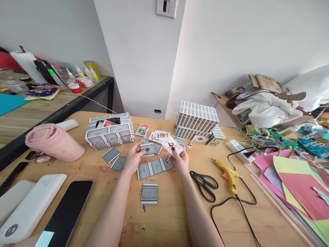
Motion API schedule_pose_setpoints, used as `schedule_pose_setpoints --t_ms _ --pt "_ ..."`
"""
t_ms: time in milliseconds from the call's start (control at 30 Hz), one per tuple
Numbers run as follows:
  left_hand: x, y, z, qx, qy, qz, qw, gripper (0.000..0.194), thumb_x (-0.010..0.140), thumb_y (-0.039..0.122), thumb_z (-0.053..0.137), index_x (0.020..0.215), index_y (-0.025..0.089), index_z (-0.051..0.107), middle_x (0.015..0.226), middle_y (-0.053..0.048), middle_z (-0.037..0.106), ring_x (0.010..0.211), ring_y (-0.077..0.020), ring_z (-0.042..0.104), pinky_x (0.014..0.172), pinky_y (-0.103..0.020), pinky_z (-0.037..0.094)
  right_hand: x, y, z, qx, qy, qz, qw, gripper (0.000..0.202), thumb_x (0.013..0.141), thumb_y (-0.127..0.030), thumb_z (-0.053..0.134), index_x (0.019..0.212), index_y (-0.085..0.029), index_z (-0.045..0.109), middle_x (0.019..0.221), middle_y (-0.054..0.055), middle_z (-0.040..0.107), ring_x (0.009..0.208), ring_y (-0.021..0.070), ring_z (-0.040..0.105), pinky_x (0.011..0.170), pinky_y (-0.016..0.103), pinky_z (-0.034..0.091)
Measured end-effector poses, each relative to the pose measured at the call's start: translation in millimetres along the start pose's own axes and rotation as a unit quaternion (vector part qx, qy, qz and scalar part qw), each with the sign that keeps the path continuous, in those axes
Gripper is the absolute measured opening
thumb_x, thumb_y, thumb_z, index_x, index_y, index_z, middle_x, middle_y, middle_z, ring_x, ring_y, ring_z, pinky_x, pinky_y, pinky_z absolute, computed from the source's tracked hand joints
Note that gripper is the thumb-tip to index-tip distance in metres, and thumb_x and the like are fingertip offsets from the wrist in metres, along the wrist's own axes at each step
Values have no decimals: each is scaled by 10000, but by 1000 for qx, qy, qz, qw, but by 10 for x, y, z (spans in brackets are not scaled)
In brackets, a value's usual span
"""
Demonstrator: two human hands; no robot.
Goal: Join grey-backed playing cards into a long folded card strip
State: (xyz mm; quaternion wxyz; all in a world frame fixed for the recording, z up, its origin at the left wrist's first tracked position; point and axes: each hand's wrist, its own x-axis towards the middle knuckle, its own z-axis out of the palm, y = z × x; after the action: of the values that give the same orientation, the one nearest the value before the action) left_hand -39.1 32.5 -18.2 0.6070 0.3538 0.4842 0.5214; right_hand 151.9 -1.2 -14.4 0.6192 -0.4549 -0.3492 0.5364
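My left hand [134,157] pinches a grey patterned card piece [148,150] above the middle of the table. In my right hand [180,160] is a joker card [172,146], tilted face up. Several face-up playing cards [159,136] lie just behind the hands. A joined strip of grey card pieces [151,168] rests below and between the hands, partly behind my right fingers. Nearer the front edge lies a single square card piece [149,193]. Two more pieces [110,155] sit left of my left hand. A box covered in cards [110,136] stands behind them.
Stacked card boxes [196,120] stand at the back right. Black scissors [205,185] and a yellow glue gun [229,175] with its cable lie right of my arm. A black phone [68,212], white power bank [33,209] and pink roll [55,142] are at left.
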Motion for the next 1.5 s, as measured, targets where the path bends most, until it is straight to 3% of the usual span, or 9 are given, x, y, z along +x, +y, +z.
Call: schedule_pose_setpoints --t_ms 167,367,567,733,900,1067,1200,1300,1500 --pt "42 -12 33 -26 -18 20 999 358 578 287 733 893 148 636 900 -41 694 849 -174 636 740 -287 489 -12 4 59 -33 -53 12 998 410 697 -529 638 866 -206 449 553 -3 649 408 159 589 393 272 466" --pt "31 6 114 -17 -22 -4 1000 401 636 387 695 949 145 634 858 -41 690 769 -190 643 650 -314 526 -45 31 78 -50 -80 15 995 374 725 -507 619 810 -193 435 516 -24 620 364 118 543 364 227 427" --pt "23 -29 142 110 40 41 992 388 793 507 492 946 172 614 778 -45 666 609 -175 610 489 -285 482 -7 11 44 -34 -49 15 998 352 720 -512 620 766 -194 476 517 -18 611 366 112 518 375 237 434" --pt "-98 -17 300 304 99 171 932 318 857 404 403 778 183 618 690 -44 635 679 -182 573 594 -271 423 -19 28 92 -25 -73 39 996 361 687 -496 653 795 -166 555 578 4 610 453 132 553 371 234 431" --pt "-193 -17 410 318 91 184 926 386 844 429 410 538 199 466 506 8 488 540 -136 457 523 -247 342 -21 70 88 -70 -48 53 995 337 684 -484 654 655 -171 532 462 -61 486 347 62 393 333 196 314" --pt "-183 -19 397 82 -34 43 995 586 795 660 309 664 166 596 605 -65 607 641 -196 574 579 -297 434 6 19 1 -73 -40 52 995 351 692 -458 658 580 -164 501 407 -74 411 349 39 304 346 186 212" --pt "-206 34 395 19 -165 -14 986 506 702 602 553 932 156 625 845 -86 682 797 -223 627 661 -323 494 29 15 -18 -51 0 59 997 349 672 -453 675 587 -167 493 401 -73 421 349 40 298 351 190 197" --pt "-236 48 411 76 -140 3 987 401 614 416 718 919 179 613 870 -35 682 774 -195 633 629 -292 514 44 35 -8 -23 19 67 997 316 667 -437 683 647 -164 526 429 -67 460 364 45 328 355 186 230" --pt "-212 -19 393 149 -9 15 989 449 774 561 472 544 176 480 388 31 492 307 -120 447 316 -233 327 46 -21 -87 33 25 47 998 295 687 -409 674 680 -162 512 429 -62 498 311 38 345 308 171 218"
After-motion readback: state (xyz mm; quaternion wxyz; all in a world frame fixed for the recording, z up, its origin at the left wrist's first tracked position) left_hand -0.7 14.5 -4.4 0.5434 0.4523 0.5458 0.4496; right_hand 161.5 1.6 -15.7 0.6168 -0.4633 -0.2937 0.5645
